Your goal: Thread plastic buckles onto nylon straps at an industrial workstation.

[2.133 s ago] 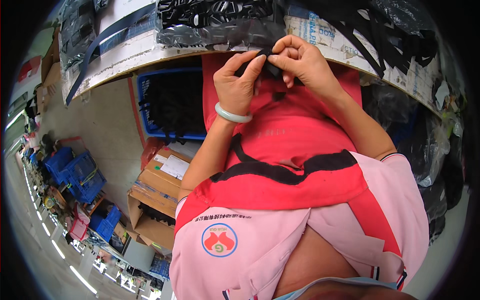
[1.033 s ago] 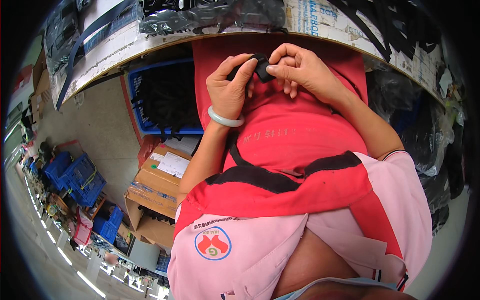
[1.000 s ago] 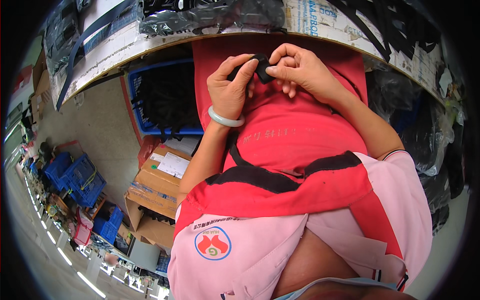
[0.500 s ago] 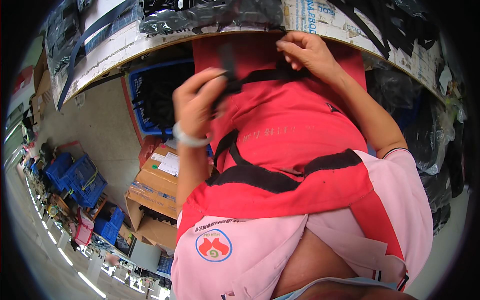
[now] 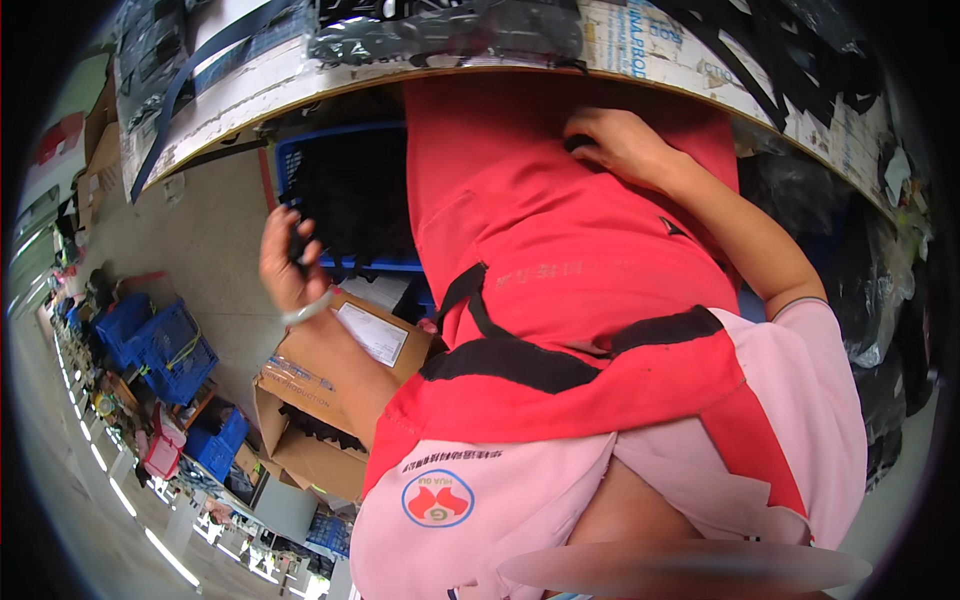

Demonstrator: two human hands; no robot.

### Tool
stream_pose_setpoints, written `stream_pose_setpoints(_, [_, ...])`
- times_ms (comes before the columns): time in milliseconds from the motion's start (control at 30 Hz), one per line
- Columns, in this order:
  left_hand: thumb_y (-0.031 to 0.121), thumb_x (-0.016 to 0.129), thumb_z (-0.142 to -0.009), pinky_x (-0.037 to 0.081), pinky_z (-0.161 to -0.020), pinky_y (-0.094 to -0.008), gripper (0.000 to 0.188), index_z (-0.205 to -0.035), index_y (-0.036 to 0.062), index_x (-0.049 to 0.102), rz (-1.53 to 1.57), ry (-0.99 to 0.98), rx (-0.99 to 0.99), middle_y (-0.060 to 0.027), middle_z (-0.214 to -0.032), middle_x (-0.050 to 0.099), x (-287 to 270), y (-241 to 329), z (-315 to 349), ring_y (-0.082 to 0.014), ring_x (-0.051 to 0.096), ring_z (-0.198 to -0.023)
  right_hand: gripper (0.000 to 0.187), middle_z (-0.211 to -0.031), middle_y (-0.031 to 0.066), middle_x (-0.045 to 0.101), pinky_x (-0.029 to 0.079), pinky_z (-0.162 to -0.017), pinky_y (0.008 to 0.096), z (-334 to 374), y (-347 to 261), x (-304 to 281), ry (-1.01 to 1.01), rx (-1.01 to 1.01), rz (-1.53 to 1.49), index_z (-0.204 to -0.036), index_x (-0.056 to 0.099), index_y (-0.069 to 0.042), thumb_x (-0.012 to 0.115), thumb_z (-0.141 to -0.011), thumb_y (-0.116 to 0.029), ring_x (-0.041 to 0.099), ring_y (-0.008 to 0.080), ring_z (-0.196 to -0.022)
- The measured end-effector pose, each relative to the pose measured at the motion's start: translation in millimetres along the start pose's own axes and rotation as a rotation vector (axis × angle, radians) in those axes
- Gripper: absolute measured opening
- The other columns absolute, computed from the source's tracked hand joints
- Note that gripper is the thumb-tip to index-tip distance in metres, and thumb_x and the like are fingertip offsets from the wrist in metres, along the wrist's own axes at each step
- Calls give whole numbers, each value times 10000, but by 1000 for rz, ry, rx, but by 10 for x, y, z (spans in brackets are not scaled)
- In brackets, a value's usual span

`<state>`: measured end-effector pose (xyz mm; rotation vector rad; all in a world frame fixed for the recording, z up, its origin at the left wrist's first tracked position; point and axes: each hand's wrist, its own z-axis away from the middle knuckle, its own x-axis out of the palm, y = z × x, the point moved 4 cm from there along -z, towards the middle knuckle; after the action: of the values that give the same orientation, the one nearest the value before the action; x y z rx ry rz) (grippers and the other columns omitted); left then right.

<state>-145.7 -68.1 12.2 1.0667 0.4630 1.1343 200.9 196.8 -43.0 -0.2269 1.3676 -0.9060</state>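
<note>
My left hand (image 5: 290, 262) is out to the left, beside a blue plastic crate (image 5: 350, 266) of black items. Its fingers curl round a small black piece (image 5: 297, 243), perhaps webbing; blur hides its exact kind. Over the lap of my red apron (image 5: 560, 210), my right hand (image 5: 622, 145) is bent with the fingers curled down. Something dark (image 5: 580, 146) shows under those fingers, too shaded to name. No strap is visible between the two hands.
The table edge (image 5: 480, 72) curves across the top, bearing plastic-wrapped black goods (image 5: 445, 35) and black straps (image 5: 750, 75). An open cardboard box (image 5: 310, 385) stands below my left forearm. More blue crates (image 5: 170, 350) sit farther left; dark plastic bags (image 5: 860, 260) hang at right.
My left hand has swung from over the apron out to the left, beside the crate. My right hand has dropped slightly from the table edge. The black strap across the lap has gone from view.
</note>
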Motion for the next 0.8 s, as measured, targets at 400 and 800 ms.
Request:
stream_pose_setpoints(400, [287,512,-988,356,-392,-210,331,-1140,0,576,105,-1076,-744,-50,-796,559,2033,-1095,834,-114,507,-518,154,-933,87,652,510,-772,314,67,-773,-683,311,-282,-560,-995,663,-26,630,-846,-6,640,219,-893])
stream_pose_setpoints(800, [251,551,-956,435,-415,-234,242,-915,12,553,59,-1030,-744,-87,-811,567,2320,-1164,835,-177,580,-618,389,-1053,111,622,451,-916,375,171,-157,-1446,782,-125,181,-1154,609,-62,666,-769,-69,567,309,-1020])
